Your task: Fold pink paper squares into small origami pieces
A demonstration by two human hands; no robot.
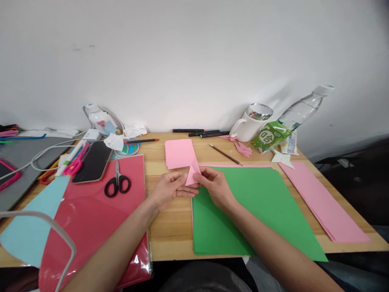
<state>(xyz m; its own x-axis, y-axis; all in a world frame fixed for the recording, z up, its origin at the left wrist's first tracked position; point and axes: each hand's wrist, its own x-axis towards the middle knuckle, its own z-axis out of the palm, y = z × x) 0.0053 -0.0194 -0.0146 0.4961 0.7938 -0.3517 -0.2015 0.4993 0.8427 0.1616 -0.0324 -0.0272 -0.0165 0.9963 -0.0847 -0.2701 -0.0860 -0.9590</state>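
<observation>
A small folded piece of pink paper (192,173), pointed at the top, is held up between my two hands above the table. My left hand (173,185) grips its left side with the thumb, the other fingers stretched out beneath it. On the right side, my right hand (213,182) pinches the paper between thumb and fingers. Just behind it lies a stack of square pink sheets (180,153). A large green sheet (252,211) lies beneath my right hand and forearm, with pink paper showing at its edges.
Left are a red plastic-covered pack (100,219), black-handled scissors (118,182) and a phone (92,162). Along the back stand a white mug (251,123), a green carton (270,137) and a water bottle (304,108). A pencil (225,154) and pink strips (325,202) lie to the right.
</observation>
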